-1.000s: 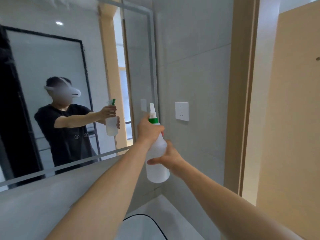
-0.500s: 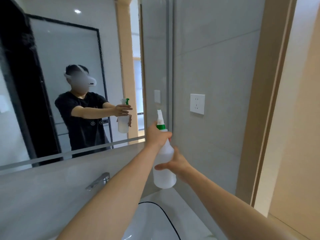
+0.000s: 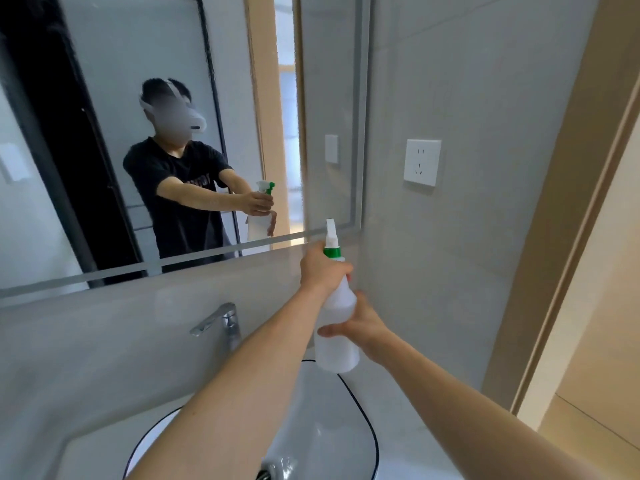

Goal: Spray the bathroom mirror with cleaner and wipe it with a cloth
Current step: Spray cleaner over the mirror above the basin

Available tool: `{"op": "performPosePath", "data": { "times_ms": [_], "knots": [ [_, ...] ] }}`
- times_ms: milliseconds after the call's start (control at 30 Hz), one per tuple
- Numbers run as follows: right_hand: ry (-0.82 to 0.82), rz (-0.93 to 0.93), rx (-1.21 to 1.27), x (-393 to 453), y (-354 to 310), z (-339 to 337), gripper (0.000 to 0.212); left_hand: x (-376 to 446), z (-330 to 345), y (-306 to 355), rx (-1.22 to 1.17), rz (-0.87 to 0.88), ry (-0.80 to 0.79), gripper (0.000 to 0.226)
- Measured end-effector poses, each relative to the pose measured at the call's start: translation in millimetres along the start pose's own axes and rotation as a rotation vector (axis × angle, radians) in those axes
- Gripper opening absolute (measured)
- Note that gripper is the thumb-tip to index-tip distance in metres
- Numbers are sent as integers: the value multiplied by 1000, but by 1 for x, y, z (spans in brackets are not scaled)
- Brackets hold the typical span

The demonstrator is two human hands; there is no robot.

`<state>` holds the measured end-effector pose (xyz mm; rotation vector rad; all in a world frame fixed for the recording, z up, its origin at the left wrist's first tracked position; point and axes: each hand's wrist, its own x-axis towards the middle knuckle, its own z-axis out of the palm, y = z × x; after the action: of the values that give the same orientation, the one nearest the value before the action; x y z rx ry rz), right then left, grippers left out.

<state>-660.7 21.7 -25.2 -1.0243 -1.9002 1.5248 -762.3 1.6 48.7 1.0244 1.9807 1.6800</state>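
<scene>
**Both hands on the bottle, nozzle toward the glass**

Fingers [image 3: 320,268] of the left hand [image 3: 322,271] are closed around the neck of the spray bottle [image 3: 337,327], just under its green collar, near the centre of the frame. I cannot tell if a finger lies on the trigger, because the hand covers it. The right hand [image 3: 360,325] is wrapped around the bottle's body from behind, with the thumb across the front.

The mirror [image 3: 104,98] fills the upper left of the frame, and the nozzle points at its lower right corner. No cloth is visible.

To do this step well, I think the nozzle should aim higher and more to the left, because much of the glass lies there. Short presses while moving across would spread the cleaner evenly, and the lower hand can keep the bottle upright.

The bottle is translucent white plastic, smooth, with a narrow shoulder and a round base. The mirror has a frosted band along its edge. Below are a chrome faucet [image 3: 221,320] and a glossy white basin [image 3: 360,410] with a thin dark rim. A white socket [image 3: 421,162] sits on the matte grey wall at the right.
</scene>
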Motion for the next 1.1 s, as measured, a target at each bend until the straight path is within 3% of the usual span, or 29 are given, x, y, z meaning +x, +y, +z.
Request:
{"op": "performPosePath", "data": {
  "times_ms": [233,433,600,1100],
  "knots": [
    [-15,-16,-24,6,0,4,88,0,-5,-5,-13,12,38,39],
    [-29,-120,-69,19,-37,16,85,8,-36,23,16,127,96,47],
    [-49,-220,-96,26,-82,34,98,13,-75,59,-9,203,163,48],
    [-171,-341,-138,10,-117,108,89,-3,-165,54,-29,180,302,46]
  ]
}}
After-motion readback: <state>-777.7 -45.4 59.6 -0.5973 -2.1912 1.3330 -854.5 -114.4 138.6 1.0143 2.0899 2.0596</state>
